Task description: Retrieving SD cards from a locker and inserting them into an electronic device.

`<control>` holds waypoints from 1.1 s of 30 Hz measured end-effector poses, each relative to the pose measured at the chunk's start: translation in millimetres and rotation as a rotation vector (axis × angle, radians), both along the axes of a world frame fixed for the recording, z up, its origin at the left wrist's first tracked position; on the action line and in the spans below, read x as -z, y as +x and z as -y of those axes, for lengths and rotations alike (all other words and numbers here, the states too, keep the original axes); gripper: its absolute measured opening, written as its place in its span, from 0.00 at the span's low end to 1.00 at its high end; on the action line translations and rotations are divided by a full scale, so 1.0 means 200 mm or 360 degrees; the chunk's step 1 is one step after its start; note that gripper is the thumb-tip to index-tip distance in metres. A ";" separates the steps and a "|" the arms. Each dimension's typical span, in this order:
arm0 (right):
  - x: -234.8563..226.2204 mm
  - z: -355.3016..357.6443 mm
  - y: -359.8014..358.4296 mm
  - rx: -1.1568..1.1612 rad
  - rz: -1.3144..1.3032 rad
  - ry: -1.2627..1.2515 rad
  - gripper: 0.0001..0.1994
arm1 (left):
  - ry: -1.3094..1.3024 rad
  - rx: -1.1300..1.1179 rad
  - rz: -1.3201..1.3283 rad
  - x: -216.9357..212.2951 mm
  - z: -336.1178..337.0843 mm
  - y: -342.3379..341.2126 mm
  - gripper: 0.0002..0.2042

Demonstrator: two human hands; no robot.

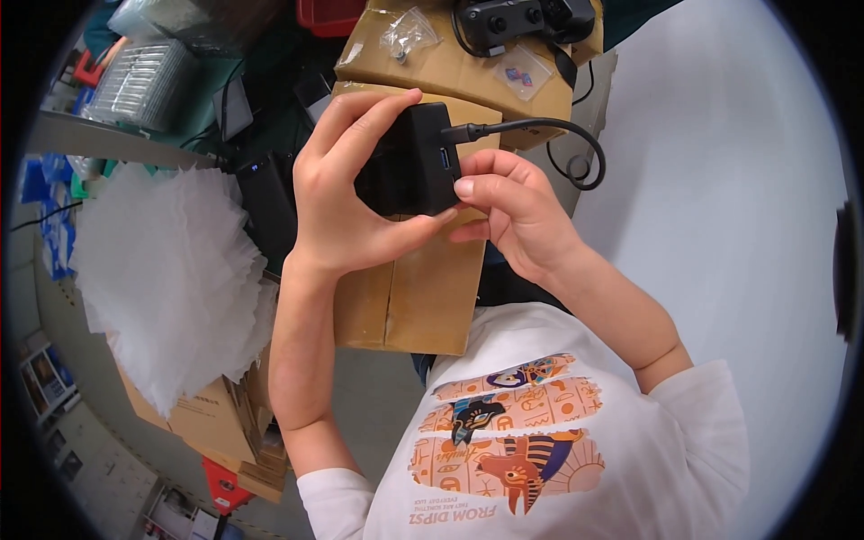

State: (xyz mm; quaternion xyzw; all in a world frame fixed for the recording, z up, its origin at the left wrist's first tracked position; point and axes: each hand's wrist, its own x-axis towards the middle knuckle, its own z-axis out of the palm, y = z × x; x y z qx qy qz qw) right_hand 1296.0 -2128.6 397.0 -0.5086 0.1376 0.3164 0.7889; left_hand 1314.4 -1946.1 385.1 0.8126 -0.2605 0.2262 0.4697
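My left hand (331, 202) is wrapped round a black rectangular electronic box (409, 171), thumb along its lower edge and fingers over the top. The box is held up above a cardboard carton, its port end turned right. A black cable (598, 153) is plugged in near the upper corner of that end and loops out to the right. Below the plug, a USB-type socket shows. My right hand (522, 207) is closed in a pinch at the lower corner of the same end, thumb tip against it. Whatever may sit between those fingers is hidden.
Under my hands stands a brown carton (423, 297). A second carton (423, 67) behind it bears a black controller-like device (504, 25) and small clear bags (522, 74). White translucent sheets (171, 261) are stacked at left, near a black box with a blue light (267, 193).
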 end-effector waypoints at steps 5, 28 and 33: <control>-0.01 0.00 -0.01 0.0007 -0.0049 0.0002 0.10 | -0.0002 0.0041 -0.0052 0.00 0.00 0.00 0.33; -0.12 0.49 -0.04 -0.0457 0.0419 -0.0410 0.10 | 0.1030 0.0188 -0.0411 -0.16 -0.03 0.06 0.31; 0.09 0.56 0.32 -0.0183 0.1271 -0.1380 0.14 | 0.1241 0.0121 -0.0379 -0.18 0.04 0.04 0.32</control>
